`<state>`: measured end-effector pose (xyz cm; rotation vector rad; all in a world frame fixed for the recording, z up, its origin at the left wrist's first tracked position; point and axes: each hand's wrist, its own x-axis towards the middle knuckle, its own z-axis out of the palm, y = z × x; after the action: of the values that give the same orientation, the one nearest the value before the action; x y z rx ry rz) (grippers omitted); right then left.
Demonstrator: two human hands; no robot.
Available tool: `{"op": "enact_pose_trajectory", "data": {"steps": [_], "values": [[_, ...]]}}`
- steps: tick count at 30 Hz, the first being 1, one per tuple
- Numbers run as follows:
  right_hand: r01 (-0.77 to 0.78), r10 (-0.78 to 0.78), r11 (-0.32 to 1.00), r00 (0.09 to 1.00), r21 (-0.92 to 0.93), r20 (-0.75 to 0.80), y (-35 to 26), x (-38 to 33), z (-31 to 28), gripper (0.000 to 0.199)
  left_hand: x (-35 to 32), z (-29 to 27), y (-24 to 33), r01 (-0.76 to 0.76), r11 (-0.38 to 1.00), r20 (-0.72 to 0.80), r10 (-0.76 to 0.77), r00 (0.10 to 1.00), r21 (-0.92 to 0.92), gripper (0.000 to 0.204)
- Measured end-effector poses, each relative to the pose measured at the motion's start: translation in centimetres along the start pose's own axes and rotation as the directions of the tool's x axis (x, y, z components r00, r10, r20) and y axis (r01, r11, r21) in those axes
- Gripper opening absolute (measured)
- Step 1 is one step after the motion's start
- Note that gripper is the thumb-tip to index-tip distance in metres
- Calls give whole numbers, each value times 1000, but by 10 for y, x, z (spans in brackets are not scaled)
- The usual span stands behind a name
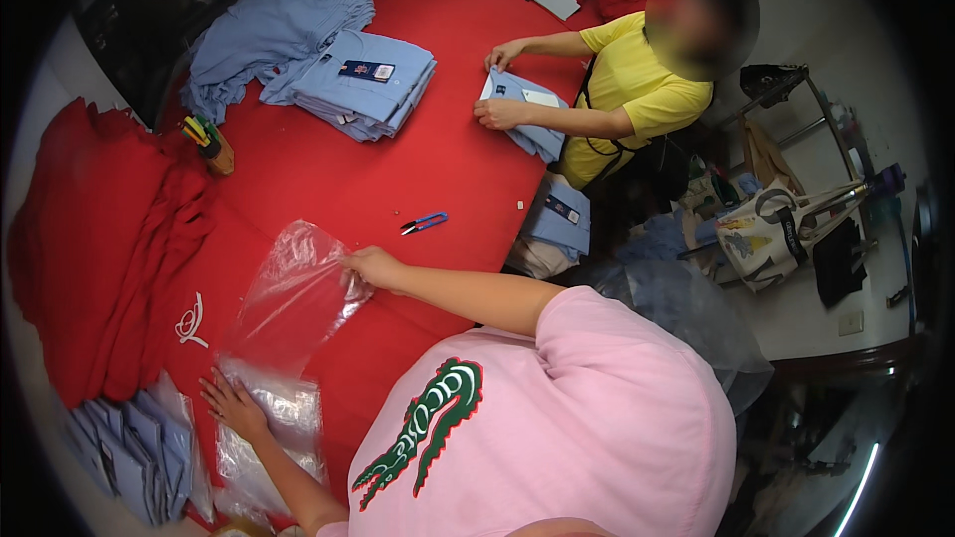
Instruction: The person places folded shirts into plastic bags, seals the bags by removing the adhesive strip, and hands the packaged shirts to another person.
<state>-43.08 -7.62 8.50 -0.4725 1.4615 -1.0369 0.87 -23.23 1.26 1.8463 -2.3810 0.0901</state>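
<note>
My right hand pinches the edge of a clear plastic bag, which hangs thin and wrinkled over the red table. Lower left, my left hand lies flat with fingers spread on a stack of clear plastic bags. The lower end of the held bag reaches down to that stack, close to my left fingers. Beyond my right hand lie small thread snips with blue handles. A white looped cord rests left of the held bag.
Folded blue shirts and a loose blue heap lie at the far left. Red cloth and bagged shirts line the left edge, near a pen holder. Across the table, a person in yellow handles a folded shirt.
</note>
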Motion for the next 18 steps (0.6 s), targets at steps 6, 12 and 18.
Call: {"op": "enact_pose_trajectory", "data": {"steps": [6, 12, 18], "values": [[62, -59, 998, 984, 11, -167, 60, -40, -58, 49, 7, 1, 0, -66, 996, -20, 67, 998, 59, 63], [104, -125, 980, 985, -169, -116, 49, -108, -110, 43, -2, 6, -24, 28, 999, -33, -28, 999, 20, 65], [172, -190, 964, 979, -205, -72, 68, -194, -182, 26, 7, 5, -37, 118, 992, 16, -117, 993, -40, 66]]}}
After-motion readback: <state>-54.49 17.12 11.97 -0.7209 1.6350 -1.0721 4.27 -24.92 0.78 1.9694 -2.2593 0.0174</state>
